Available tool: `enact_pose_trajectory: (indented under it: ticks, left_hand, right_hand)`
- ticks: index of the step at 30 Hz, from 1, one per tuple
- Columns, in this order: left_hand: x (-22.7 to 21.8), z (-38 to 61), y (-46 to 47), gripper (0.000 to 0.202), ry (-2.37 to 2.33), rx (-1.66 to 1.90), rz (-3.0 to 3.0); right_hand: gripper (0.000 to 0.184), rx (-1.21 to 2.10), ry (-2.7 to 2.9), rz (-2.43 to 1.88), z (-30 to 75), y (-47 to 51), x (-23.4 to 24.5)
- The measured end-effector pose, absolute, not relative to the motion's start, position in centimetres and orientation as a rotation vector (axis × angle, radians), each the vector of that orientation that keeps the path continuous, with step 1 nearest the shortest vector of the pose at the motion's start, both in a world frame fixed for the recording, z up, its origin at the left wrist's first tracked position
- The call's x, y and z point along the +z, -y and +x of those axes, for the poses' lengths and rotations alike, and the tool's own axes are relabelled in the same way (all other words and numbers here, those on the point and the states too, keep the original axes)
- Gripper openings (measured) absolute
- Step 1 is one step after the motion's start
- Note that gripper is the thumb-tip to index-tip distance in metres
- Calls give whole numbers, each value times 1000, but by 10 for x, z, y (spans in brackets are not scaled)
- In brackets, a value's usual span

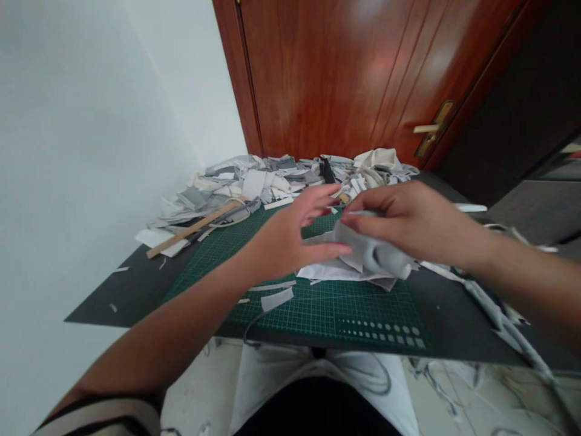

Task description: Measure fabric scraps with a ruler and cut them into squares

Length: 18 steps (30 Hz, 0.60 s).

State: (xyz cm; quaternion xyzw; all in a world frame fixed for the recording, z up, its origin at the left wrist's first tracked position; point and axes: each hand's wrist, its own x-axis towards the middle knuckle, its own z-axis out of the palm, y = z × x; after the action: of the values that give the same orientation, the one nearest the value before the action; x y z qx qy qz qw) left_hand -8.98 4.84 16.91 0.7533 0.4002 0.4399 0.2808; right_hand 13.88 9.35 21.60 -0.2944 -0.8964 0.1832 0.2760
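Between thumb and fingers, my right hand [399, 215] pinches a light grey piece of fabric [370, 248] that hangs curled and partly blurred. Just left of it, my left hand [304, 230] is open, thumb and fingers spread apart with nothing between them. Beneath both hands, white and grey fabric pieces [324, 269] lie on a green cutting mat [313, 312]. A small pale fabric scrap [277, 299] and thin strips rest on the mat nearer to me.
A long heap of grey and white fabric scraps [272, 178] runs along the table's back. On its left side lies a wooden ruler [195, 229]. Fabric strips [485, 306] trail over the dark table's right edge. Behind stands a wooden door [336, 79].
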Motion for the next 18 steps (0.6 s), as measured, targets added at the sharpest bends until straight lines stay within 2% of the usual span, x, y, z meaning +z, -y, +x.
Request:
enact_pose_trajectory:
  ticks: [2, 4, 8, 11, 14, 18]
  left_hand:
    - [166, -64, -51, 30, -1044, 1296, 1990]
    - [162, -57, -56, 14, -1077, 1361, 1913]
    - [147, -69, -62, 11, -1166, 1116, 1903]
    - [137, -86, -63, 7, -1401, 955, 2028]
    - [132, -101, -66, 8, -1675, 987, 2073]
    - [142, -114, -68, 9, -1692, 1212, 2042]
  right_hand:
    - [25, 473, 2399, -735, 125, -84, 212]
    - [24, 372, 2300, -757, 129, -81, 216]
    - [27, 233, 2111, -854, 158, -77, 231]
    - [29, 111, 2004, -918, 176, -67, 240]
    - [31, -8, 1850, -999, 188, -54, 247]
    - [41, -57, 1736, -1108, 200, -50, 251]
